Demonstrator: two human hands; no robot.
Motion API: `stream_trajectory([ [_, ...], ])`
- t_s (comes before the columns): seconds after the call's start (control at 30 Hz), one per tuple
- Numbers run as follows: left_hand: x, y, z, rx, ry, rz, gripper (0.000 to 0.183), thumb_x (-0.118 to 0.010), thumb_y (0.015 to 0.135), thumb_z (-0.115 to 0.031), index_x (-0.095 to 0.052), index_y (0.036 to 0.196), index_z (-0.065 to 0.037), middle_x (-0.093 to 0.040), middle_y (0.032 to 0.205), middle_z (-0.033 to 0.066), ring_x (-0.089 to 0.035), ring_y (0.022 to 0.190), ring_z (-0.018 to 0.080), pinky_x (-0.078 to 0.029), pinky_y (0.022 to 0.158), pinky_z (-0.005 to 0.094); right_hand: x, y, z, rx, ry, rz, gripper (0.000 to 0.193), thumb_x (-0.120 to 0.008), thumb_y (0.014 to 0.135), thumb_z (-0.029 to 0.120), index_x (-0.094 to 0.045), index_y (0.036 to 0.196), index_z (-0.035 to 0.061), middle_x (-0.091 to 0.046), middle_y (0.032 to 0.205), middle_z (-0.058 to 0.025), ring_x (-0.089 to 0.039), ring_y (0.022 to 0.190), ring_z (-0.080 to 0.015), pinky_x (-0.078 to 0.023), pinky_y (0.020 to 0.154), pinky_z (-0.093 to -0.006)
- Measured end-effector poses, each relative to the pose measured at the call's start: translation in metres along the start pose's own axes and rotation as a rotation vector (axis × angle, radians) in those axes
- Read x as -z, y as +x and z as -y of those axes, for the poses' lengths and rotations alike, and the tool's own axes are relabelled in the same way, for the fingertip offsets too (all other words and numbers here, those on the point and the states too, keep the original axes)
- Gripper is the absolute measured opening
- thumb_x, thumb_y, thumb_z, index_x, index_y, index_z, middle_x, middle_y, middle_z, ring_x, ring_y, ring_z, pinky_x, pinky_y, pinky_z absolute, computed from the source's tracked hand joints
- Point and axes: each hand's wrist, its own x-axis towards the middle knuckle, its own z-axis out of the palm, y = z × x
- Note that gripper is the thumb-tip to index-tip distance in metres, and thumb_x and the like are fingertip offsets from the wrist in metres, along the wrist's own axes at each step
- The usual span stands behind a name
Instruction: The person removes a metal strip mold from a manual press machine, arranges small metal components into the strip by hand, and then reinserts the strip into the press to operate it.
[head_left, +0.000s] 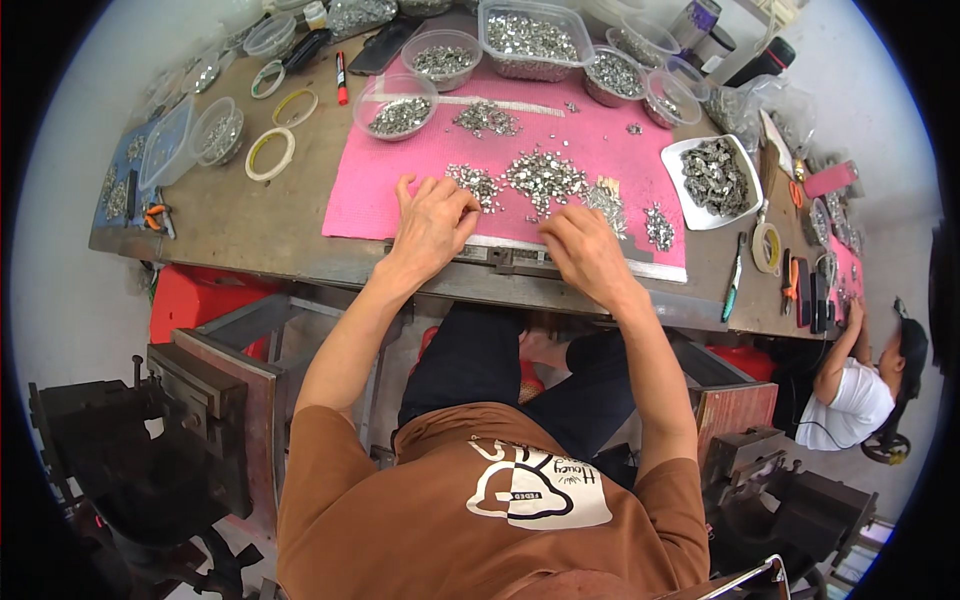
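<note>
My left hand (432, 225) rests at the near edge of a pink mat (370, 190), its thumb and index finger drawn together and its little finger raised. My right hand (585, 252) is to its right, its fingers bent into a pinch. Whatever either hand holds is too small or hidden to make out. Between them a narrow metal bar fixture (503, 258) lies along the table's front edge. Just beyond my hands are loose heaps of small shiny metal pieces: a left heap (474, 184), a larger middle heap (545, 176) and a right heap (605, 205).
A white square dish (697, 208) of dark metal pieces stands to the right. Plastic tubs (530, 72) of pieces line the back. Tape rolls (270, 154), a red marker (342, 80) and a toothbrush (735, 278) lie about. Another person (850, 395) works at far right.
</note>
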Motion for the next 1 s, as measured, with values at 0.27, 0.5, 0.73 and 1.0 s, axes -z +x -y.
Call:
stream_trajectory([
  [0.27,0.000,-0.003,0.002,0.018,-0.058,-0.016,0.007,-0.074,0.085,-0.014,-0.072,0.090,-0.011,-0.059,0.089,0.0035,-0.058,0.094,0.0243,-0.031,0.104,0.0593,-0.035,0.028,-0.006,0.032,-0.081,0.007,0.014,-0.069,0.088,0.005,-0.071,0.103,0.0061,-0.059,0.090,-0.0091,-0.059,0.090,-0.0275,-0.045,0.081,-0.0393],
  [0.5,-0.003,-0.003,0.003,0.010,-0.049,-0.036,0.008,-0.076,0.086,-0.016,-0.072,0.092,-0.012,-0.059,0.086,0.0021,-0.058,0.089,0.0221,-0.031,0.105,0.0552,-0.046,0.035,-0.003,-0.014,-0.035,-0.055,0.011,-0.071,0.087,0.007,-0.071,0.098,0.0059,-0.059,0.090,-0.0084,-0.059,0.088,-0.0275,-0.045,0.080,-0.0397],
  [0.73,-0.002,-0.003,0.000,0.033,-0.044,-0.031,0.008,-0.075,0.086,-0.015,-0.072,0.092,-0.012,-0.059,0.087,0.0025,-0.059,0.091,0.0228,-0.030,0.106,0.0566,-0.054,0.038,-0.003,-0.046,-0.087,-0.056,0.008,-0.072,0.086,0.009,-0.068,0.091,0.0055,-0.060,0.089,-0.0087,-0.060,0.088,-0.0284,-0.044,0.080,-0.0411],
  [1.0,-0.005,-0.004,-0.013,0.017,0.037,-0.034,0.006,-0.073,0.087,-0.014,-0.070,0.091,-0.011,-0.061,0.090,0.0028,-0.059,0.095,0.0241,-0.029,0.107,0.0596,-0.016,0.013,-0.014,-0.177,0.032,-0.100,0.006,-0.068,0.086,0.009,-0.065,0.089,0.0050,-0.062,0.087,-0.0102,-0.060,0.085,-0.0289,-0.043,0.080,-0.0417],
])
